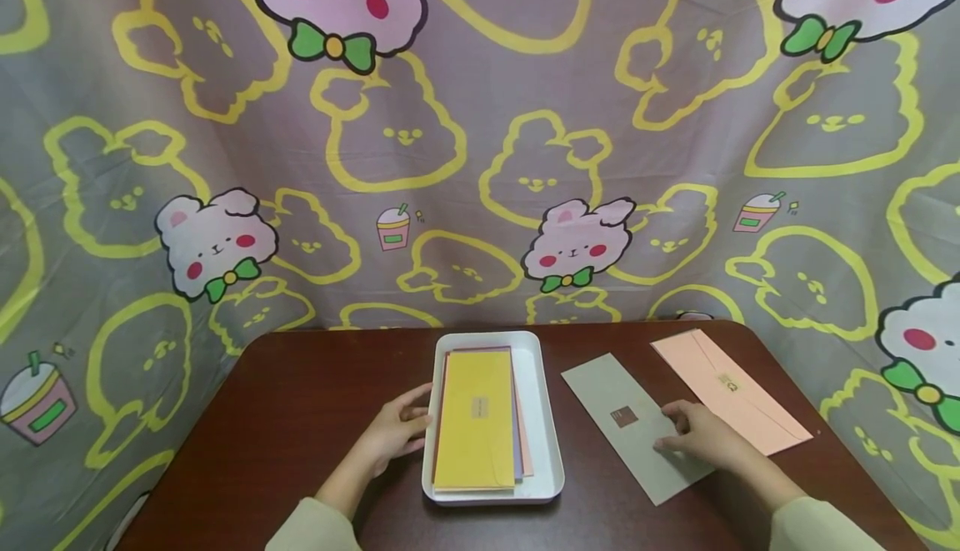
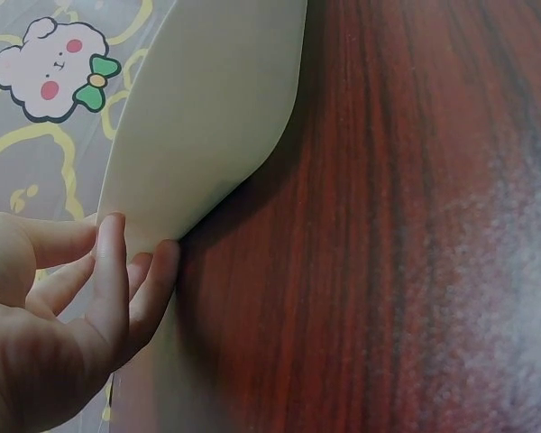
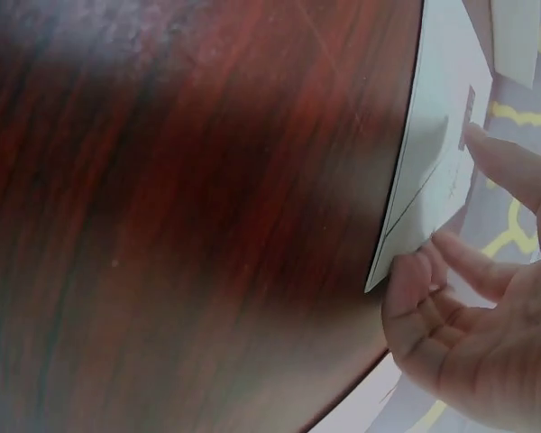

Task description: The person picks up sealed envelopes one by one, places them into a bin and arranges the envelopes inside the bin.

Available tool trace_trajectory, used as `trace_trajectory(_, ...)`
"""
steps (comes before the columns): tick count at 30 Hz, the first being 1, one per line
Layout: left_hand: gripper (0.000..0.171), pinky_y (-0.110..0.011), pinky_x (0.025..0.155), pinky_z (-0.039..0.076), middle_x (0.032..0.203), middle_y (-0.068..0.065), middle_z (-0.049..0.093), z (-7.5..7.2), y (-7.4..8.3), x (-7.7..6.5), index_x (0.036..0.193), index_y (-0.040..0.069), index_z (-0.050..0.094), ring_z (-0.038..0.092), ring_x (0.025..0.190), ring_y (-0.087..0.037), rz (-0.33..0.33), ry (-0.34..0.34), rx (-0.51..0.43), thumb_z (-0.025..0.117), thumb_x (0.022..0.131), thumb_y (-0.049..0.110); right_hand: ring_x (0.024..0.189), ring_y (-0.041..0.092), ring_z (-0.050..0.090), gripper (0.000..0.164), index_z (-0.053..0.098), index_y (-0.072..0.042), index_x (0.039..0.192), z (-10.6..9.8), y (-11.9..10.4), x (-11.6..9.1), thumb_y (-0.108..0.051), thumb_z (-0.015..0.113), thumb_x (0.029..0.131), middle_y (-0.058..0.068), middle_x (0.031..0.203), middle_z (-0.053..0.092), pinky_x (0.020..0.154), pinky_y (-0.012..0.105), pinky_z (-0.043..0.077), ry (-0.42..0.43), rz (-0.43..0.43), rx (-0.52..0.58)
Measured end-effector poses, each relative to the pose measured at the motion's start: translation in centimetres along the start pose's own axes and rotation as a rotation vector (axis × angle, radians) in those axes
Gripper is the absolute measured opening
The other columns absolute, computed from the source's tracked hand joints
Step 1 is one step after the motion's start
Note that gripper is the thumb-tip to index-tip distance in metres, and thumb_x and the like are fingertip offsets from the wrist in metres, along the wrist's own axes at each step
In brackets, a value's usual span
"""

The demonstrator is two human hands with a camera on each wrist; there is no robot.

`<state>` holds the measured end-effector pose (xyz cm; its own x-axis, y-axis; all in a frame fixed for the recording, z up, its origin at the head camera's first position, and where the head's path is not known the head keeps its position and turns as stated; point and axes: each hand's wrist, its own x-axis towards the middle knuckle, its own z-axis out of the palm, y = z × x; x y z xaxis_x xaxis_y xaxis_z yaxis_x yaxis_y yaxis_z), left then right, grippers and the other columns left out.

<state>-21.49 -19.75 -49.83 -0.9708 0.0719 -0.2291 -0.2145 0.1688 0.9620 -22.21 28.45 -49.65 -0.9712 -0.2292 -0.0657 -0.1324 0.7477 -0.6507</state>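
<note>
A white tray [image 1: 551,459] stands on the table, holding a stack of envelopes with a yellow envelope [image 1: 474,443] on top. My left hand [image 1: 395,428] is at the tray's left side; in the left wrist view its fingertips [image 2: 114,230] touch the outer wall near the rim. To the right, my right hand [image 1: 697,433] pinches the right edge of a grey-green envelope [image 1: 600,384] with a dark square label. The right wrist view shows the thumb over the envelope's face and the other fingers curled at its edge.
A pink envelope [image 1: 750,401] with a gold label lies beyond the right hand, with another sheet's edge peeking out beneath it. Everything stands on a dark brown wooden table [image 1: 315,401] with rounded back corners. A grey patterned curtain [image 1: 465,226] hangs close behind it.
</note>
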Motion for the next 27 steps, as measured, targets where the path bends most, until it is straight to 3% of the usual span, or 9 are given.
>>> trace_trajectory(4, 0.054, -0.043, 0.078, 0.059, 0.120, -0.020, 0.065, 0.0, -0.1, 0.0, 0.151, 0.003, 0.047, 0.067, 0.099, -0.025, -0.003, 0.002, -0.004, 0.062, 0.099, -0.002, 0.088, 0.031, 0.056, 0.067, 0.055, 0.024, 0.118, 0.4, -0.2, -0.1, -0.020, 0.088, 0.079, 0.017, 0.093, 0.059, 0.076, 0.044, 0.051, 0.026, -0.007, -0.109)
trace_trajectory(9, 0.055, -0.043, 0.079, 0.059, 0.120, -0.021, 0.064, 0.0, -0.2, -0.1, 0.152, 0.002, 0.046, 0.066, 0.098, -0.024, 0.000, -0.008, -0.010, 0.062, 0.100, -0.002, 0.100, 0.045, 0.059, 0.082, 0.053, 0.023, 0.118, 0.8, -0.4, -0.1, -0.027, 0.096, 0.070, 0.029, 0.104, 0.059, 0.087, 0.060, 0.050, 0.040, 0.002, -0.195)
trace_trajectory(13, 0.055, -0.044, 0.079, 0.059, 0.120, -0.021, 0.064, -0.1, -0.1, -0.1, 0.152, 0.002, 0.046, 0.066, 0.099, -0.025, 0.001, -0.007, -0.011, 0.062, 0.100, -0.002, 0.096, 0.045, 0.060, 0.091, 0.051, 0.022, 0.120, 1.1, -0.8, -0.2, -0.027, 0.100, 0.061, 0.030, 0.103, 0.055, 0.086, 0.060, 0.050, 0.047, 0.007, -0.239)
trace_trajectory(19, 0.054, -0.045, 0.079, 0.059, 0.120, -0.021, 0.065, -0.1, -0.1, -0.1, 0.152, 0.003, 0.046, 0.066, 0.100, -0.025, -0.003, -0.006, -0.009, 0.061, 0.100, -0.002, 0.092, 0.041, 0.059, 0.094, 0.048, 0.020, 0.126, 1.0, -1.1, -0.2, -0.024, 0.100, 0.061, 0.030, 0.102, 0.053, 0.083, 0.058, 0.051, 0.031, 0.010, -0.224)
trace_trajectory(27, 0.055, -0.043, 0.078, 0.059, 0.118, -0.019, 0.065, -0.1, 0.1, 0.0, 0.152, 0.003, 0.047, 0.066, 0.097, -0.023, -0.005, -0.003, -0.012, 0.062, 0.100, -0.003, 0.099, 0.045, 0.059, 0.098, 0.045, 0.022, 0.131, 0.5, -1.1, 0.1, -0.019, 0.099, 0.061, 0.034, 0.107, 0.059, 0.085, 0.060, 0.051, -0.003, 0.015, -0.193)
